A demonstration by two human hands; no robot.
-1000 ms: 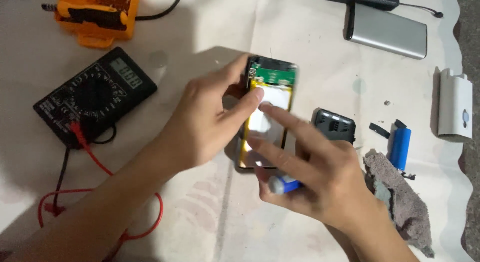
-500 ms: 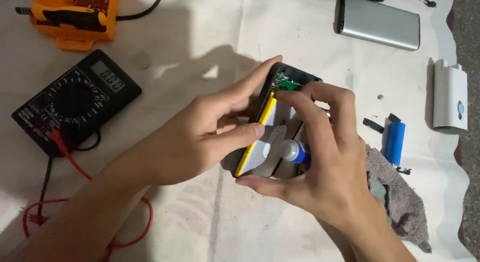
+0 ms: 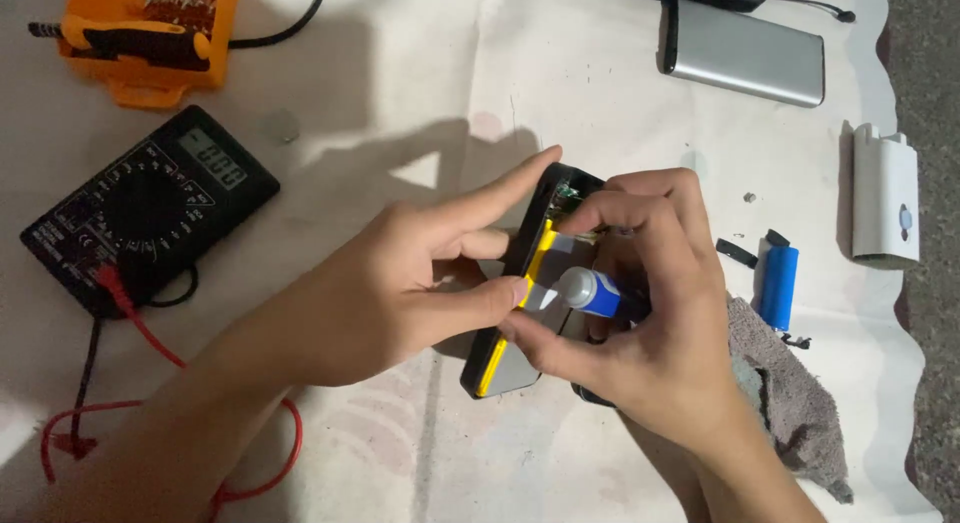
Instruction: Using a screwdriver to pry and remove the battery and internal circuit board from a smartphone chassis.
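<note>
Mid-desk, our left hand [image 3: 400, 293] pinches the opened black device [image 3: 520, 313] by its yellow edge; our right hand [image 3: 650, 343] pinches a small blue tube [image 3: 592, 291]. We judge a steady case and light squeeze best.

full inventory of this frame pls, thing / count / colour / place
opened device: 1, black case, yellow strip inside, centre, held on edge
small tube: 1, blue and white, in right hand
multimeter: 1, black, left
test lead: 1, red, lower left
tool: 1, orange, top left
power bank: 1, silver, top right
cylindrical cell: 1, blue, right
white casing: 1, far right
rag: 1, grey, lower right
cloth: 1, whitish, under everything
left hand: 1, gripping device
right hand: 1, on device and tube
</note>
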